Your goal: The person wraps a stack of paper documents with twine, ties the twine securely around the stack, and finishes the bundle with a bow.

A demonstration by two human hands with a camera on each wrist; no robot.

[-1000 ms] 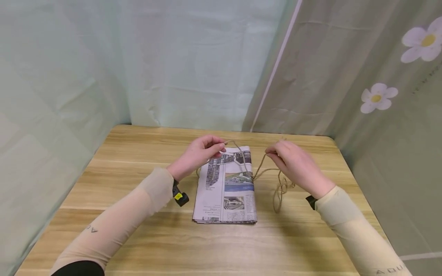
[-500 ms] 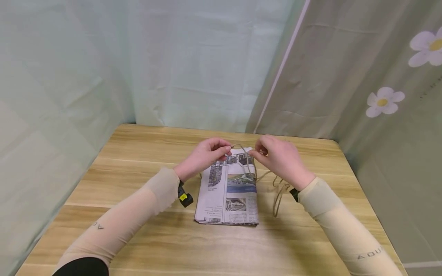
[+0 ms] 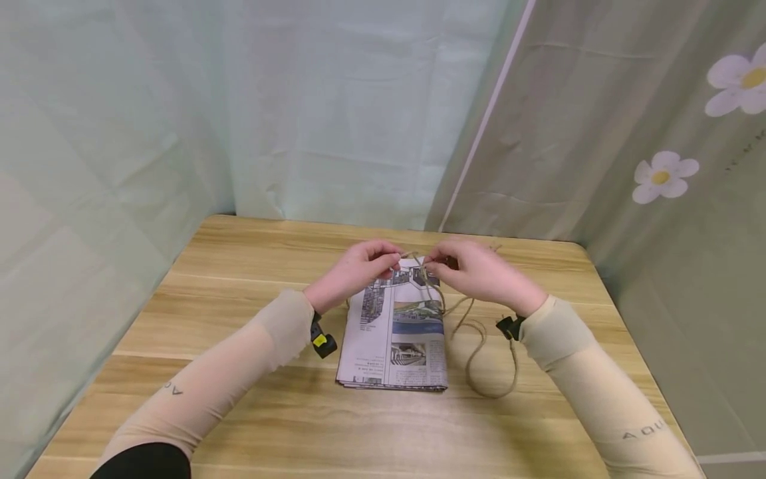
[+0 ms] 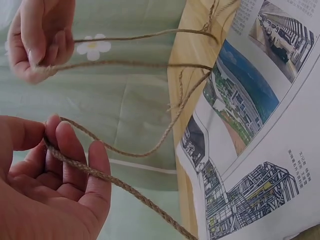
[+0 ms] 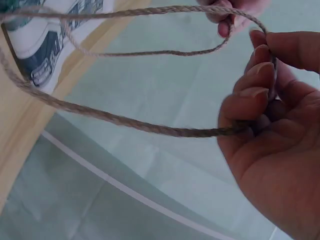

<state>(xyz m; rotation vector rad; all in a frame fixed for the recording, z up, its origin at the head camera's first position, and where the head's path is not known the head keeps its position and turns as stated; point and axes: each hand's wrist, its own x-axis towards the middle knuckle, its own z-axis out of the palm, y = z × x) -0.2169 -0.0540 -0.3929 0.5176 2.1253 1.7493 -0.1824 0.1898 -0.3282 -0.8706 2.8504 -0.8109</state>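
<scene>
A folded newspaper (image 3: 365, 349) lies on the wooden table, with brown twine (image 3: 429, 287) passing over its upper part. My left hand (image 3: 359, 269) is above its far left corner, pinching one strand between thumb and index finger; in the left wrist view that strand runs across the curled fingers (image 4: 101, 160). Close by on the right, above the far right corner, my right hand (image 3: 473, 269) grips another length. Seen from the right wrist, the twine (image 5: 150, 127) goes through the curled fingers and is pinched at the thumb tip (image 5: 275, 42).
Loose twine (image 3: 469, 376) trails in a wide curve on the table to the right of the newspaper. The wooden table (image 3: 269, 412) ends at a pale curtain (image 3: 341, 133) behind. A grey-green curtain with flowers (image 3: 661, 176) hangs on the right.
My right hand has moved left, close to the left hand, bringing its strand over the newspaper. The bunched twine on the right has spread into a wider curve. My left hand stays nearly in place.
</scene>
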